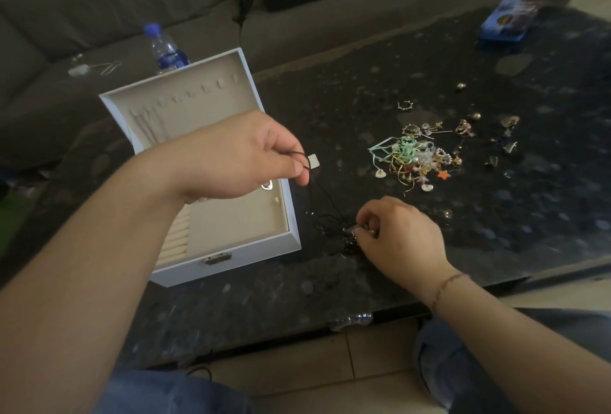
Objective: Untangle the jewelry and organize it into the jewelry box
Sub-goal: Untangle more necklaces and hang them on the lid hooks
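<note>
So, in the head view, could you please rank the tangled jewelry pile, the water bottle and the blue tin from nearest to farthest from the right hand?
From the right hand:
1. Tangled jewelry pile, just beyond it on the table.
2. Water bottle, far left, behind the jewelry box.
3. Blue tin, at the far right corner.

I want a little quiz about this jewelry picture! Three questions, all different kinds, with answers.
1. True or false: the jewelry box has its lid shut.
2. What does the left hand pinch? A) a star charm B) a black cord with a pale tag C) the bottle cap
3. Fill in: the tangled jewelry pile lies on the dark ____.

Key:
1. False; the lid stands open.
2. B; the black cord runs down to the right hand, which pinches its other end.
3. Table.
</note>
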Tool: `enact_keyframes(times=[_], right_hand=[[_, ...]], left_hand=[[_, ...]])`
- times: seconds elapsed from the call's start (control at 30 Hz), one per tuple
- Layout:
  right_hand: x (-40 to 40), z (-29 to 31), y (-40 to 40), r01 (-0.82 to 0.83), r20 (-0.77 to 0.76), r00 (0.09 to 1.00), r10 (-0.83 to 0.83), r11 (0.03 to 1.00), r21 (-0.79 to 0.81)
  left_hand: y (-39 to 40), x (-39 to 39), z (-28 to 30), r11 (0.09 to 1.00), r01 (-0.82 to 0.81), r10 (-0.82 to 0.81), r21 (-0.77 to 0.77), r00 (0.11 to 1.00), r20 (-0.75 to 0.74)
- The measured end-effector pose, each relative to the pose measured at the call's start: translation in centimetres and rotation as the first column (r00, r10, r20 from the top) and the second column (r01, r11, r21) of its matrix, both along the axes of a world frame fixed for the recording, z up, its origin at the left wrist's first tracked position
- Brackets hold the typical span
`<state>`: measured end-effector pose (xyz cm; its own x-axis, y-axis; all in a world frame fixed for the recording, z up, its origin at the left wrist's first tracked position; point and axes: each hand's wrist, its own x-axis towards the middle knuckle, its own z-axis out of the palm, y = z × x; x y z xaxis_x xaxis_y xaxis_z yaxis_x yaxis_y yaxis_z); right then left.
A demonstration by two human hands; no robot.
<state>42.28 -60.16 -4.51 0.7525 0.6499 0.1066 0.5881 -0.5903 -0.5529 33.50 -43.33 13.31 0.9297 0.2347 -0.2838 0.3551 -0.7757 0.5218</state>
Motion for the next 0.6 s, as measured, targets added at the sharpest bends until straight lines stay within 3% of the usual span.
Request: enact_keyframes(times=[0.23, 0.6], right_hand=[[0.4, -0.4, 1.4, -0.08, 0.039, 0.995, 0.087, 0.984, -0.158], [1.8, 0.7, 1.7, -0.141, 0.035, 0.988, 0.15, 0.972, -0.187]], left_hand=[[0.9, -1.3, 0.5, 1.0, 0.005, -0.005, -0.003, 0.999, 0.052], [3.2, -5.8, -0.6, 0.994, -0.08, 0.092, -0.073, 0.982, 0.167]])
